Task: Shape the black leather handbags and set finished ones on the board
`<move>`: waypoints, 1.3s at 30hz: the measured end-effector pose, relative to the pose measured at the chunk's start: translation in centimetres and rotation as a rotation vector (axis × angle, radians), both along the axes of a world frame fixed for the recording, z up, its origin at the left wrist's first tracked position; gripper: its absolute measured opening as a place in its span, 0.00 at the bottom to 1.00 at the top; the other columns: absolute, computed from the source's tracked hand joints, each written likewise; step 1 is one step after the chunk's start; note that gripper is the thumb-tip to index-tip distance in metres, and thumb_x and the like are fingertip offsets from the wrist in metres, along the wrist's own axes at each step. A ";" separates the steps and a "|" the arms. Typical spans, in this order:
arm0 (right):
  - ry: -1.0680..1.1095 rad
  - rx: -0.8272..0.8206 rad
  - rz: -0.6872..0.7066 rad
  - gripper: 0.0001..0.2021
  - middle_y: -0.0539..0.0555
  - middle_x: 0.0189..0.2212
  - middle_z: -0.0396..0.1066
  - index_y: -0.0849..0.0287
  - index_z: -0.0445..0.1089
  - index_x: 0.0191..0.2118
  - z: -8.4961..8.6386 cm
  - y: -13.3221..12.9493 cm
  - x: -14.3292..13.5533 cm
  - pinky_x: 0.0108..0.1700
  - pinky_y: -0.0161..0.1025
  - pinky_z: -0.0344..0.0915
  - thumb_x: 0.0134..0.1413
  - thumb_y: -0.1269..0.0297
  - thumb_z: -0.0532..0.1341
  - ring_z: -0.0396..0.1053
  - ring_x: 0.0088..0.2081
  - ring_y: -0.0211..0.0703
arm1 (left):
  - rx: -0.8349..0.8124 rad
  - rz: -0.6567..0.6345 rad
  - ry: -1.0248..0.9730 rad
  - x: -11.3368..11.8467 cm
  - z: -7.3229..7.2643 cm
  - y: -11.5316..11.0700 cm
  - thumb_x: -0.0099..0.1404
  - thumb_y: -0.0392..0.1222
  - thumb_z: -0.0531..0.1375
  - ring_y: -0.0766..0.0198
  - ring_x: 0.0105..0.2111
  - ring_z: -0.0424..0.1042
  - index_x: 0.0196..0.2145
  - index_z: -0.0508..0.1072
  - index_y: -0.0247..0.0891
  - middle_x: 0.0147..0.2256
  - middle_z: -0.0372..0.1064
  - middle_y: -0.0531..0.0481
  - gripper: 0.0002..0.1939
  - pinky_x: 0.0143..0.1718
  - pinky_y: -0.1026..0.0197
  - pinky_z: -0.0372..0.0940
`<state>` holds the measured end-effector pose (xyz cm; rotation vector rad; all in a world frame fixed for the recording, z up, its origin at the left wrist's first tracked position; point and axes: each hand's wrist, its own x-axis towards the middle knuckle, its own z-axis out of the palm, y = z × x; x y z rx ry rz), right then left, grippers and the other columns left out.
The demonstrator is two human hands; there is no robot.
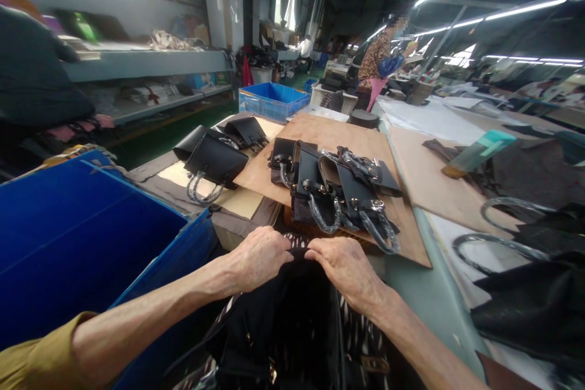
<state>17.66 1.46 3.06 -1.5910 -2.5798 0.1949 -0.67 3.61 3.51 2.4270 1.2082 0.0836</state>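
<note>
A black handbag (292, 317) sits right in front of me with its dark inside facing up. Gold-coloured metal parts show on its near portion. My left hand (262, 256) pinches the far edge of the bag's opening, thumb and fingers pressed together. Just beside it, my right hand (342, 262) grips the same edge. Both hands are nearly touching at the middle of the rim. Beyond them, several black handbags (308, 177) with plastic-wrapped handles lie on a brown board (315, 128).
A big blue bin (91, 225) stands at my left, and a smaller blue crate (274, 100) farther off. More black bags (205, 155) lie left of the board. At right, black bags (539, 292) rest on a long table (443, 268). A co-worker (379, 61) stands in the background.
</note>
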 end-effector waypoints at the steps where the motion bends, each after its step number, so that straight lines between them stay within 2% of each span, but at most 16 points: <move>1: -0.013 0.006 0.006 0.09 0.48 0.26 0.73 0.56 0.69 0.28 0.0 -0.1 0.0 0.30 0.35 0.53 0.58 0.63 0.55 0.69 0.30 0.40 | 0.003 -0.012 -0.013 0.0 -0.1 0.0 0.62 0.39 0.51 0.66 0.21 0.65 0.22 0.70 0.35 0.19 0.66 0.50 0.15 0.21 0.65 0.49; 5: -0.083 0.057 0.100 0.04 0.51 0.32 0.72 0.57 0.67 0.35 0.3 -0.4 -0.8 0.35 0.37 0.55 0.56 0.70 0.56 0.67 0.34 0.43 | 0.055 -0.057 -0.045 0.0 -0.8 0.1 0.62 0.37 0.51 0.67 0.21 0.65 0.23 0.71 0.35 0.20 0.68 0.50 0.13 0.22 0.65 0.49; 9: -0.070 -0.005 0.165 0.06 0.51 0.31 0.71 0.58 0.65 0.33 0.4 -0.4 -1.9 0.33 0.36 0.56 0.54 0.74 0.54 0.67 0.32 0.41 | 0.039 -0.079 -0.085 0.2 -1.0 0.0 0.63 0.39 0.51 0.65 0.23 0.68 0.24 0.72 0.35 0.23 0.71 0.48 0.15 0.23 0.66 0.52; 12: -0.009 -0.075 0.157 0.08 0.50 0.31 0.71 0.57 0.66 0.33 0.3 -0.2 -2.1 0.34 0.34 0.56 0.56 0.74 0.52 0.68 0.34 0.39 | -0.010 -0.065 -0.081 0.0 -0.3 -0.2 0.64 0.42 0.50 0.62 0.26 0.69 0.26 0.73 0.34 0.25 0.72 0.45 0.16 0.24 0.66 0.54; 16: -0.030 -0.063 0.081 0.10 0.51 0.31 0.72 0.56 0.68 0.35 0.5 -0.5 -2.1 0.34 0.34 0.57 0.58 0.72 0.50 0.69 0.35 0.41 | -0.129 -0.001 -0.176 -1.2 1.0 -1.1 0.64 0.47 0.50 0.65 0.25 0.68 0.30 0.73 0.36 0.26 0.71 0.50 0.16 0.23 0.67 0.54; 19: -0.089 -0.074 0.037 0.08 0.50 0.32 0.73 0.53 0.67 0.39 1.1 -0.9 -2.8 0.35 0.35 0.57 0.55 0.70 0.54 0.70 0.36 0.43 | -0.148 0.077 -0.165 -2.1 1.0 -2.4 0.54 0.54 0.58 0.63 0.26 0.68 0.37 0.70 0.38 0.26 0.69 0.52 0.18 0.21 0.66 0.53; 21: -0.132 -0.087 0.051 0.10 0.51 0.33 0.72 0.52 0.66 0.41 1.7 -1.1 -3.6 0.34 0.36 0.57 0.52 0.68 0.57 0.69 0.36 0.44 | -0.105 0.090 -0.119 -2.5 0.8 -3.3 0.51 0.47 0.61 0.61 0.27 0.68 0.37 0.68 0.39 0.28 0.69 0.52 0.16 0.22 0.66 0.53; 24: -0.189 -0.100 0.105 0.05 0.52 0.32 0.72 0.56 0.69 0.34 2.7 -1.1 -4.7 0.33 0.37 0.57 0.49 0.70 0.58 0.69 0.33 0.45 | -0.051 0.088 -0.109 -2.6 0.6 -4.3 0.55 0.36 0.54 0.60 0.27 0.69 0.35 0.68 0.38 0.28 0.69 0.50 0.08 0.23 0.65 0.53; 26: -0.145 -0.160 0.150 0.06 0.52 0.31 0.72 0.57 0.69 0.32 3.2 -1.0 -5.1 0.34 0.35 0.57 0.48 0.72 0.57 0.69 0.34 0.43 | -0.052 0.095 -0.153 -2.5 1.0 -4.8 0.58 0.37 0.52 0.60 0.28 0.69 0.35 0.67 0.38 0.28 0.69 0.49 0.07 0.23 0.65 0.54; 29: -0.052 -0.317 0.226 0.09 0.50 0.32 0.72 0.55 0.70 0.33 3.8 -0.9 -5.3 0.35 0.34 0.58 0.44 0.73 0.58 0.68 0.36 0.43 | -0.081 0.083 -0.261 -2.2 1.8 -5.5 0.59 0.41 0.54 0.62 0.27 0.68 0.36 0.68 0.39 0.27 0.69 0.51 0.08 0.23 0.67 0.54; 32: -0.119 -0.351 0.223 0.10 0.54 0.32 0.72 0.59 0.70 0.32 4.1 -1.3 -5.0 0.37 0.37 0.58 0.43 0.75 0.56 0.67 0.36 0.45 | -0.092 0.080 -0.354 -1.8 2.7 -6.2 0.58 0.39 0.55 0.67 0.24 0.66 0.31 0.69 0.38 0.24 0.67 0.54 0.05 0.22 0.68 0.53; 34: -0.131 -0.333 0.222 0.10 0.56 0.32 0.71 0.61 0.70 0.31 4.2 -1.5 -4.3 0.38 0.38 0.59 0.45 0.75 0.53 0.66 0.35 0.46 | -0.114 0.130 -0.429 -1.8 3.3 -6.6 0.58 0.40 0.55 0.69 0.22 0.64 0.26 0.69 0.36 0.21 0.64 0.55 0.07 0.21 0.69 0.52; 36: -0.040 -0.336 0.216 0.12 0.53 0.31 0.71 0.58 0.72 0.30 4.6 -1.5 -2.9 0.38 0.38 0.59 0.46 0.74 0.51 0.66 0.34 0.45 | -0.174 0.216 -0.565 -2.3 4.1 -6.7 0.59 0.43 0.54 0.70 0.21 0.63 0.24 0.68 0.36 0.20 0.64 0.55 0.10 0.21 0.70 0.53; 39: 0.233 -0.327 0.051 0.15 0.49 0.32 0.73 0.52 0.74 0.35 5.9 -1.1 0.5 0.42 0.39 0.60 0.47 0.71 0.51 0.67 0.38 0.45 | -0.188 0.334 -0.819 -4.2 4.8 -5.8 0.63 0.45 0.49 0.70 0.24 0.65 0.27 0.67 0.34 0.23 0.66 0.54 0.14 0.25 0.69 0.59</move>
